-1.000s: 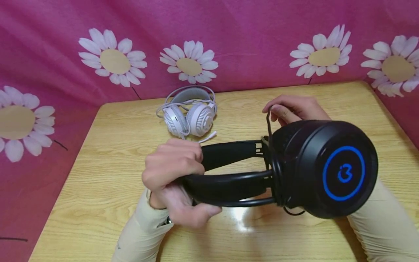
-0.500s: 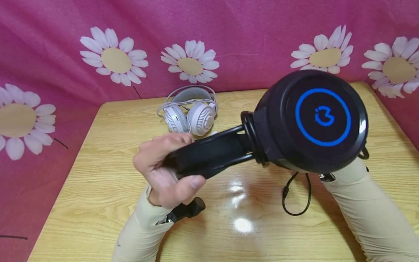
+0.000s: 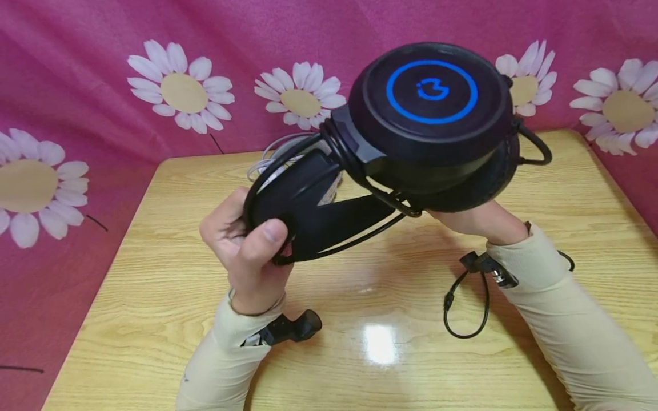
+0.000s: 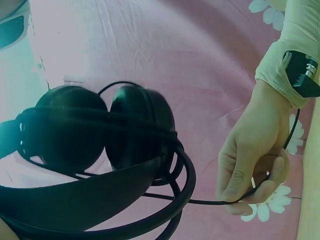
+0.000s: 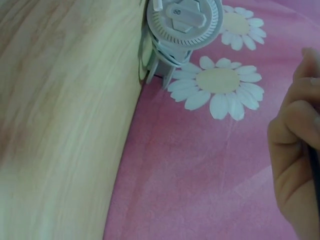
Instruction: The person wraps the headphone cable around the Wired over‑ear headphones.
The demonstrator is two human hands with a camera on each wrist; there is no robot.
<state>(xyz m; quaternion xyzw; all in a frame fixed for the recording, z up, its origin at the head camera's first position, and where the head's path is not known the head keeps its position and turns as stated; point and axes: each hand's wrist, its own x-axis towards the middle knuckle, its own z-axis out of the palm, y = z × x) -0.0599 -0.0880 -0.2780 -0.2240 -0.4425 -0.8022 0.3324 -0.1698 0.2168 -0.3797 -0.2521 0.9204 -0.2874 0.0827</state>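
Observation:
Black over-ear headphones (image 3: 432, 131) with a blue ring on one ear cup are held up above the table. My left hand (image 3: 247, 245) grips their headband (image 3: 329, 228), thumb across the near side. A black cable (image 3: 341, 151) is wrapped around them by the ear cups. My right hand (image 4: 255, 155) pinches a stretch of this cable in the left wrist view, apart from the cups. In the head view the ear cups hide the right fingers; only the back part of that hand shows. Both cups (image 4: 70, 130) appear side by side in the left wrist view.
White headphones (image 5: 185, 20) stand at the back of the wooden table (image 3: 154, 274), largely covered by the black ones in the head view. Behind is a pink flowered cloth (image 3: 385, 34). A black cord loop (image 3: 465, 334) shows below my right wrist.
The black headphones have swung up and left, the ringed cup turning upward. My left hand has turned with the headband. My right hand has gone behind and beneath the ear cups.

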